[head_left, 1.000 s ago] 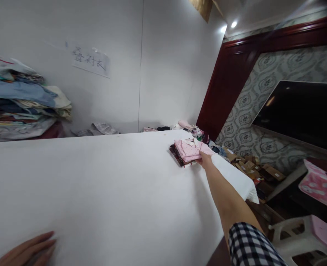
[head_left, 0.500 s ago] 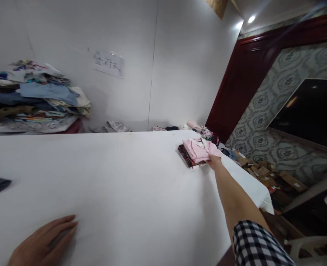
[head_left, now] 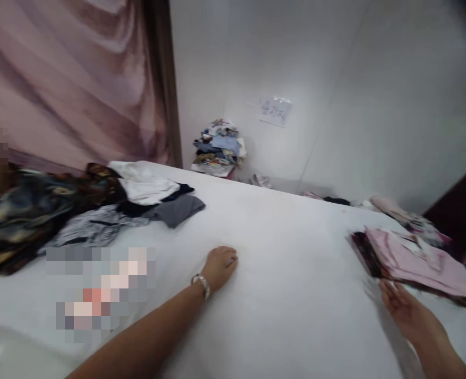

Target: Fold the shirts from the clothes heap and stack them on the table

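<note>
My left hand, with a bracelet on its wrist, rests palm down on the white table. Its fingers are loosely bent, and nothing shows in them. At the right, my right hand is open, palm turned up, with its fingertips at the near edge of a stack of folded clothes. A pink folded shirt with a white collar lies on top of that stack, over dark folded garments. The shirt's right part spreads out past the stack's middle.
Loose clothes cover the left side: a white garment, a grey piece, a patterned grey one and dark items. A tall clothes pile stands by the wall. More garments lie beyond the right edge. One patch is pixelated.
The view has swung left, bringing the loose clothes and curtain into sight. My right hand has let go of the pink shirt and drawn back. My left hand still rests on the table.
</note>
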`<state>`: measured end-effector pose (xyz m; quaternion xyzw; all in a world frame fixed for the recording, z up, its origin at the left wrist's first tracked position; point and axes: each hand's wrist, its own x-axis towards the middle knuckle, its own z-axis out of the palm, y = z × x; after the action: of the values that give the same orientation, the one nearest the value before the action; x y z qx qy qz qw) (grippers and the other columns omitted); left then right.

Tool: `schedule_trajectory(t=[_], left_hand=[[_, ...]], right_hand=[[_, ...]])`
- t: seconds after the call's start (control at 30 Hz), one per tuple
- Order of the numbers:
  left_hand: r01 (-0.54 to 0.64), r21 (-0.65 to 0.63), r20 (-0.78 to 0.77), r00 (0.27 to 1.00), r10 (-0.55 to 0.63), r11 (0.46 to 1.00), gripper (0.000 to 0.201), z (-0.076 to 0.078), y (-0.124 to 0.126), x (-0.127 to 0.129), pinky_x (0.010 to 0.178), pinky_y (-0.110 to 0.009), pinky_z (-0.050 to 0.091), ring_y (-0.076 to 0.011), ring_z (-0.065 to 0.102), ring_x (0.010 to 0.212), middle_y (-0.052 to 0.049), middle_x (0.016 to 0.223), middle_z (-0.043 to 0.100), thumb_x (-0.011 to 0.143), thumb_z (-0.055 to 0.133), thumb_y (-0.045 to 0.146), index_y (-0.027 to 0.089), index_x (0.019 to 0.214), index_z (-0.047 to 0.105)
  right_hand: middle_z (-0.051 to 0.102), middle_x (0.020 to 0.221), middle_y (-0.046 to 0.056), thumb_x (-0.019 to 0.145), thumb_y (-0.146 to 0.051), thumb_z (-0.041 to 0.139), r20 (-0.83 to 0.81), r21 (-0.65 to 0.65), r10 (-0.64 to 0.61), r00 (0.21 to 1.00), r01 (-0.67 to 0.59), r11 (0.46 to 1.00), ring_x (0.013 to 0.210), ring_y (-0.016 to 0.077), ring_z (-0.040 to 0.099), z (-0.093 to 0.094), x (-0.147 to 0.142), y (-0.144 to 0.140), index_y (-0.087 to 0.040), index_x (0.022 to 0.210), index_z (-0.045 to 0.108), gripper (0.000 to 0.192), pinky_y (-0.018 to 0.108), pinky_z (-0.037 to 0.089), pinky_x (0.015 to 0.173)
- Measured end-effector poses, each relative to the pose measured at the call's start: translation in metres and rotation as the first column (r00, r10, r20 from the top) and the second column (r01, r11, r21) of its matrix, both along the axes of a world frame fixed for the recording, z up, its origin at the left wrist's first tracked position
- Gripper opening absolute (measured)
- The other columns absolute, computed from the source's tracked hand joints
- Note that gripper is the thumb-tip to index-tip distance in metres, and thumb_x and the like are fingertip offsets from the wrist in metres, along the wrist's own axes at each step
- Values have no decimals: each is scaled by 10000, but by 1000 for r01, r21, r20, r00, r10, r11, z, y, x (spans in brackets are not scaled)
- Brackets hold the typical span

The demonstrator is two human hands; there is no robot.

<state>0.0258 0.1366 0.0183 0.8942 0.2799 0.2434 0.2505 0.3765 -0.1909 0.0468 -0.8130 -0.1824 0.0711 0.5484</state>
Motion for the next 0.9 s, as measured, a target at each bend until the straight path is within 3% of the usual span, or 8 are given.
schedule_trajectory(t=[0.07, 0.17, 0.27, 0.37, 0.5, 0.7, 0.8, 0.9], left_hand=[[-21, -28, -1, 1000, 21, 999, 155, 0, -4, -1, 1003, -419, 387, -200, 586, 1051, -38, 1042, 695, 776, 539, 229, 236, 805, 690], [-40, -52, -2, 999, 40, 998, 141, -1, -7, -1, 1018, -422, 356, -196, 571, 1064, -36, 1047, 694, 759, 561, 220, 237, 810, 692], [-39, -90, -3, 999, 39, 995, 136, -1, -8, -2, 1030, -423, 336, -202, 559, 1084, -41, 1062, 692, 751, 569, 222, 233, 797, 696], [-51, -144, -6, 999, 51, 988, 149, -1, -8, -3, 1051, -423, 316, -210, 553, 1103, -42, 1074, 691, 753, 566, 238, 231, 802, 706], [-70, -252, -24, 998, 66, 965, 178, 4, -7, -2, 1036, -387, 354, -209, 587, 1070, -34, 1014, 715, 766, 568, 286, 242, 843, 723], [-117, -409, -56, 993, 104, 905, 309, 32, -1, -8, 646, -279, 520, -170, 657, 739, -72, 897, 738, 818, 536, 335, 163, 1020, 694], [-130, -361, -15, 991, 134, 923, 322, 55, 13, -32, 646, -247, 515, -143, 651, 719, -50, 892, 733, 841, 513, 350, 170, 1047, 684], [-189, -230, 19, 980, 199, 955, 299, 78, 45, -78, 791, -237, 501, -142, 644, 864, -31, 1011, 710, 831, 538, 357, 203, 1041, 683]], right_hand=[[682, 982, 143, 696, -486, 502, -179, 77, 22, 984, -8, 997, 837, 328, 687, -18, -24, 11, -302, 756, 647, 242, 498, 574, 676], [713, 961, 141, 590, -458, 648, -369, 107, 115, 922, -81, 991, 839, 322, 693, -32, -71, 36, -277, 843, 682, 312, 456, 589, 744], [721, 993, 122, 589, -505, 694, -348, 67, 294, 890, -289, 955, 874, 308, 690, -25, -123, 69, -264, 939, 700, 424, 421, 591, 718], [727, 984, 121, 616, -531, 666, -278, 26, 500, 820, -514, 857, 946, 311, 673, -8, -170, 106, -236, 949, 711, 447, 405, 578, 711], [701, 1094, 109, 640, -517, 646, -138, 14, 651, 746, -656, 755, 1070, 291, 625, 9, -215, 156, -223, 981, 706, 454, 403, 522, 880], [654, 1192, 116, 649, -531, 593, 32, -21, 521, 853, -521, 853, 1101, 287, 604, -16, -227, 219, -183, 1097, 655, 571, 416, 465, 969], [654, 1183, 121, 673, -507, 568, 170, -113, 521, 837, -508, 854, 1079, 297, 612, -48, -223, 228, -176, 1082, 665, 535, 447, 449, 986], [663, 1163, 117, 691, -464, 569, 328, -198, 602, 728, -570, 798, 1121, 297, 587, -71, -223, 227, -184, 994, 702, 433, 460, 410, 1034]])
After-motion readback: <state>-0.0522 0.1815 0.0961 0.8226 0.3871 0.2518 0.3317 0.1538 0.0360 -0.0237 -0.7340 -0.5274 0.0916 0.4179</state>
